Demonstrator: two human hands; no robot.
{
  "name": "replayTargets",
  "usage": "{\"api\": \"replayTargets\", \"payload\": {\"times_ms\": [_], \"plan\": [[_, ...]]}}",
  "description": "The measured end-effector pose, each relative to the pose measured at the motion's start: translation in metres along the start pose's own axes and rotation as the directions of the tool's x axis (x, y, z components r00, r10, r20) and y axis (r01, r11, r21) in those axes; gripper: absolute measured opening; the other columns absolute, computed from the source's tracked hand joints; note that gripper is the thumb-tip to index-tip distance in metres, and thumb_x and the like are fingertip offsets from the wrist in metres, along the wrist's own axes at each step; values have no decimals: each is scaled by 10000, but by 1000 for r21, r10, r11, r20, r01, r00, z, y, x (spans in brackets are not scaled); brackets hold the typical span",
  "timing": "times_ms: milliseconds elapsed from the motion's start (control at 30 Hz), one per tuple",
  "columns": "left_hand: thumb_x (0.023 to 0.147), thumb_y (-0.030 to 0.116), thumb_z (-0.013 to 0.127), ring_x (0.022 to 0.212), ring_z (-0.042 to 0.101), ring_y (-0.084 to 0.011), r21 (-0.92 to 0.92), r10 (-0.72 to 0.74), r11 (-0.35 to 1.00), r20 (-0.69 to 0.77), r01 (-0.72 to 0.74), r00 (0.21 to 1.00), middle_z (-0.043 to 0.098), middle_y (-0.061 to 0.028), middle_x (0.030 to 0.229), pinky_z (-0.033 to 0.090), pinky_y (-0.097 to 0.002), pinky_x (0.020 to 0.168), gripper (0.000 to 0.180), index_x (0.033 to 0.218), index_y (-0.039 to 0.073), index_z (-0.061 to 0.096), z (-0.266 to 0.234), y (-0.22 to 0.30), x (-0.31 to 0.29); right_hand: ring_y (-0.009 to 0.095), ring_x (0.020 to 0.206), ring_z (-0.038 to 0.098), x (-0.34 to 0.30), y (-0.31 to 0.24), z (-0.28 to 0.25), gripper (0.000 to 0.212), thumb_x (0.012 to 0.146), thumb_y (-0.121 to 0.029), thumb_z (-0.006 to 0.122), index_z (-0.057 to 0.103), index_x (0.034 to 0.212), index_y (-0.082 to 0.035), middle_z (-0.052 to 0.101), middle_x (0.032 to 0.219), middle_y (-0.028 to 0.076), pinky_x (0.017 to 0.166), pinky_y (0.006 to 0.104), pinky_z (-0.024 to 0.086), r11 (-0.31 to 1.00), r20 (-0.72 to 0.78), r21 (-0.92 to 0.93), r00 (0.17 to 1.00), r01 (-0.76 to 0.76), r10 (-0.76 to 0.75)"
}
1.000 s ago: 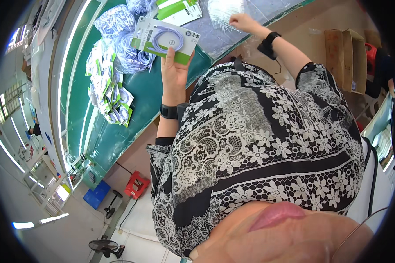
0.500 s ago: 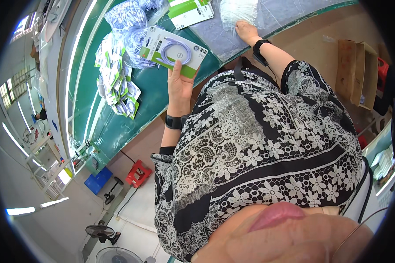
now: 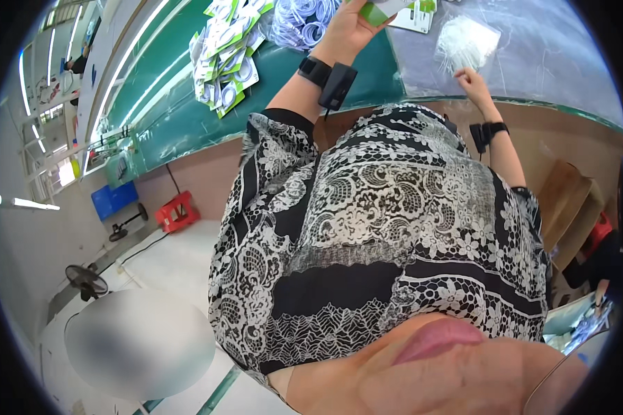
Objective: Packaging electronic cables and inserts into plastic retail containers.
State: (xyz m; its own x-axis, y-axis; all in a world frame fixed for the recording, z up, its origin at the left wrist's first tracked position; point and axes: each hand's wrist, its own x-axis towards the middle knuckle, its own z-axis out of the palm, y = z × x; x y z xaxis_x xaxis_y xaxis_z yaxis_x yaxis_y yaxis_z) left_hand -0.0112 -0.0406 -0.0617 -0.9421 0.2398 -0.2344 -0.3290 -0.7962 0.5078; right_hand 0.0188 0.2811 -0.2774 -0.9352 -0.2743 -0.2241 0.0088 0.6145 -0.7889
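My left hand [image 3: 343, 34] grips a green and white cable card [image 3: 379, 10] at the top edge of the view, with most of the card cut off. My right hand [image 3: 472, 84] is at the near edge of a bundle of thin white plastic ties [image 3: 467, 40]. Its fingers are curled together, and I cannot make out what is between them. Left of my left hand lie loose lilac cable coils [image 3: 299, 26]. Beyond these is a heap of cables on green and white cards [image 3: 225, 59]. More flat cards [image 3: 417, 16] lie between my two hands.
The green tabletop [image 3: 166, 131] borders a grey mat [image 3: 554, 66] on the right. A brown cardboard box [image 3: 567, 207] stands below the table at right. Down left are a red plastic stool [image 3: 177, 211], a blue bin [image 3: 115, 200] and a black fan [image 3: 86, 280].
The view has shifted, and the carded cable in my left hand now sits partly outside the top edge. My right hand has drawn from over the ties to their near edge.
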Motion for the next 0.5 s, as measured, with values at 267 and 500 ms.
{"api": "replayTargets", "payload": {"times_ms": [267, 500], "plan": [[949, 164, 525, 1156, 525, -283, -138, 26, 990, 134, -7, 991, 548, -152, 1242, 427, -428, 1012, 341, 1228, -25, 481, 20, 19, 36, 87, 751, 562, -59, -59, -62, 211, 921, -155, 573, 618, 1076, -19, 591, 940, 4, 682, 221, 485, 678, 150, 698, 973, -229, 175], [951, 322, 503, 1130, 514, -270, -157, -103, 980, 144, 126, 984, 535, -106, 1240, 433, -460, 949, 379, 1236, 73, 484, 67, -6, 8, 103, 768, 563, -63, -217, -119, 101, 836, -33, 642, 610, 929, -7, 604, 867, 26, 748, 244, 456, 879, -249, 82, 864, 470, -438]]}}
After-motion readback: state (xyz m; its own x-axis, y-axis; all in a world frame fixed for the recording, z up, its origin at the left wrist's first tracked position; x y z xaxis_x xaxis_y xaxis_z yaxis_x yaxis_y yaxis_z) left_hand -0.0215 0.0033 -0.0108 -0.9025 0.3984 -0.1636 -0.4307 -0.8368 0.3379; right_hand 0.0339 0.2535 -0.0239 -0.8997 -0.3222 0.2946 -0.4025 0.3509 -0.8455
